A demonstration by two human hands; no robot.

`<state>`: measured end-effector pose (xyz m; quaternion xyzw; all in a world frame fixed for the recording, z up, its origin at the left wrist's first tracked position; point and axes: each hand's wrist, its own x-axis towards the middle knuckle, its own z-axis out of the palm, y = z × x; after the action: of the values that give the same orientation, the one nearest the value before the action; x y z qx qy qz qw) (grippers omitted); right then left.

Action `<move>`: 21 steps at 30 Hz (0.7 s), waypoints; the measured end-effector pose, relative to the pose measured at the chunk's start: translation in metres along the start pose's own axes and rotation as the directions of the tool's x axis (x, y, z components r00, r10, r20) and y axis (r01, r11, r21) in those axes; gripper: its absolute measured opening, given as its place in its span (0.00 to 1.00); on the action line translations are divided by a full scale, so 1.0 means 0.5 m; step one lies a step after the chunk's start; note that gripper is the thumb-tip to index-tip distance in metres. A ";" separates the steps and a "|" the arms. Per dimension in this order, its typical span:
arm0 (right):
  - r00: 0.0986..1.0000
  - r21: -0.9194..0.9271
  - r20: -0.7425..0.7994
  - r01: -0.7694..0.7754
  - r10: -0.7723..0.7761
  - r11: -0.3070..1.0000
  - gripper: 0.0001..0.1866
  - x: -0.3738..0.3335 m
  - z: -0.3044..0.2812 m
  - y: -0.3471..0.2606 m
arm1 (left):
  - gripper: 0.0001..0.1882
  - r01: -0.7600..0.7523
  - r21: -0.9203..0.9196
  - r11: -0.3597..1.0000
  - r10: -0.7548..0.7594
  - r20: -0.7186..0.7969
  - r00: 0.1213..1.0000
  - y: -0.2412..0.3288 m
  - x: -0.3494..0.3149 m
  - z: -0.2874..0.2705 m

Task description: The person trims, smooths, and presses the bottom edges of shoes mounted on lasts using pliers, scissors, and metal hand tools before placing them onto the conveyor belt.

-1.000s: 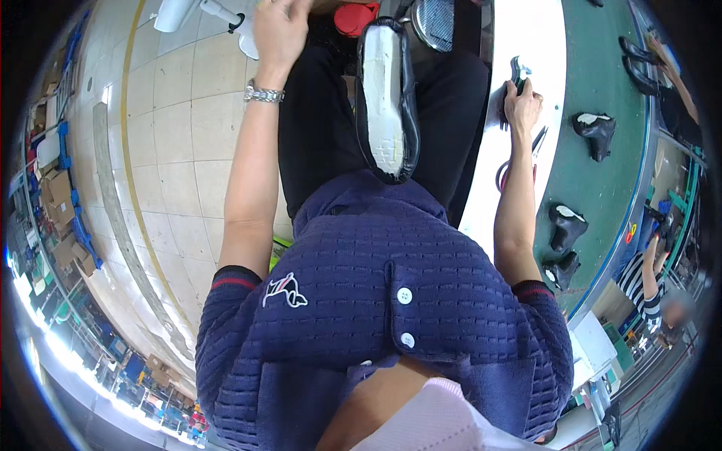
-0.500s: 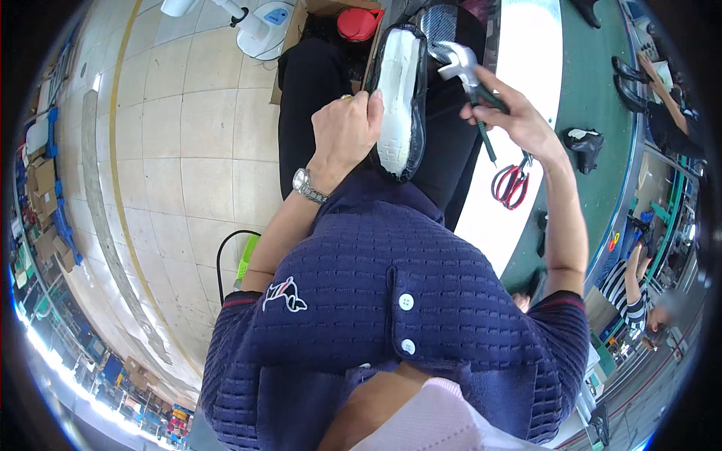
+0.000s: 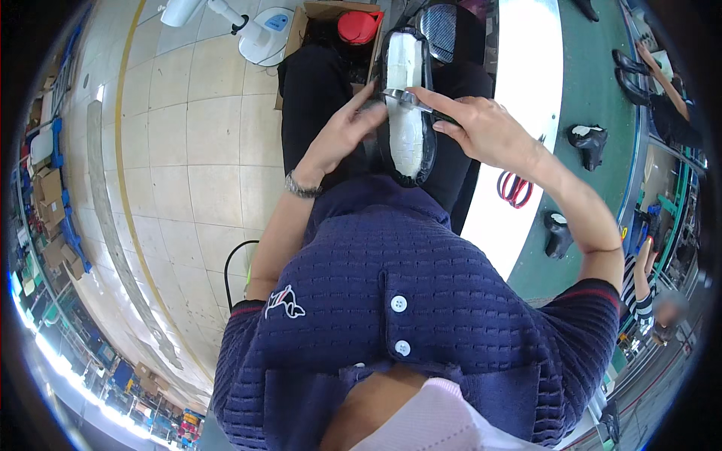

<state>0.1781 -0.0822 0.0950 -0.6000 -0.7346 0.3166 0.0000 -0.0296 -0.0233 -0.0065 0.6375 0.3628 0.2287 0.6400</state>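
Observation:
Across my thighs lies a black shoe upper point(image 3: 429, 154), its whitish underside point(image 3: 407, 139) facing up. My right hand point(image 3: 485, 128) is closed on silver-headed lasting pincers point(image 3: 397, 95) with dark green handles. Their head is at the middle of the white underside; whether it presses there I cannot tell. Against the shoe's left edge is my left hand point(image 3: 342, 139), index finger stretched out and thumb apart, partly blurred. I see nothing held in it.
Right of my legs runs a white bench point(image 3: 489, 218) with red-handled pliers point(image 3: 514, 188) on it. Beyond, black shoe pieces point(image 3: 587, 143) lie on a green surface point(image 3: 587, 199). An open carton point(image 3: 301, 34) with a red round object point(image 3: 358, 27) stands ahead. Other people work at far right.
My right hand has swung left, bringing the pincers from beside the shoe onto its white underside. My left hand has loosened from a closed shape, its fingers now spread.

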 end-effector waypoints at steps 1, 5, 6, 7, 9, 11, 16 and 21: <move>0.999 0.043 -0.049 0.011 -0.009 0.999 0.28 -0.006 0.008 0.002 | 0.22 0.227 -0.505 0.833 -0.201 0.107 0.974 -0.001 0.004 0.003; 0.974 0.089 -0.219 0.076 -0.055 0.993 0.28 -0.017 0.038 0.002 | 0.31 0.431 -0.858 0.280 -0.247 0.370 0.896 -0.039 0.061 0.035; 0.974 0.085 -0.220 0.071 -0.050 0.994 0.28 -0.020 0.034 0.003 | 0.32 0.406 -0.871 0.276 -0.255 0.341 0.905 -0.036 0.071 0.042; 0.986 0.096 -0.164 0.025 -0.009 0.995 0.28 -0.024 0.023 0.003 | 0.32 0.408 -0.871 0.274 -0.250 0.345 0.905 -0.032 0.076 0.050; 0.993 0.104 -0.109 -0.021 0.032 0.994 0.28 -0.022 -0.012 -0.001 | 0.30 0.275 -0.886 0.372 -0.228 0.200 0.953 -0.021 0.079 0.060; 0.991 -0.011 0.127 -0.043 0.044 0.999 0.27 -0.002 -0.071 -0.019 | 0.30 0.307 -0.857 0.415 -0.249 0.217 0.944 -0.012 0.078 0.046; 0.839 -0.115 -0.374 0.380 -0.395 0.918 0.29 0.056 -0.118 -0.038 | 0.28 0.345 -0.814 0.467 -0.222 0.270 0.937 -0.004 0.079 0.031; 0.942 -0.353 -0.188 0.200 -0.279 0.914 0.31 0.121 -0.041 0.073 | 0.30 0.362 -0.803 0.473 -0.229 0.285 0.931 -0.011 0.075 0.032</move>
<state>0.2012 -0.0166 0.0715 -0.5296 -0.8401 0.1143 0.0257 0.0051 -0.0060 -0.0195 0.1891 0.2656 0.2164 0.9203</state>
